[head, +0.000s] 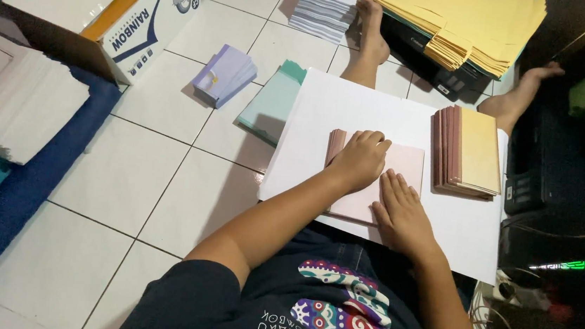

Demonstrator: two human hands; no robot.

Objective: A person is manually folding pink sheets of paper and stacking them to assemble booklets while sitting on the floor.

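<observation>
While the person sits on the tiled floor, everything lies around one landmark, the big white board across their lap. Far left of the board, white paper stacks rest on a blue mat. Up and left of the board stands an open cardboard box, with an orange slab of card showing inside it. Nearer the board's left edge lie a lilac card bundle and a teal card stack. On the board, the left hand presses flat, fingers loosely curled, on a pale pink sheet; its grip clamps nothing. Just beside it, the right hand lies flat and open on the same sheet. Toward the board's right edge sits a pile of pink-edged booklets. Beyond the board, yellow envelopes are heaped.
</observation>
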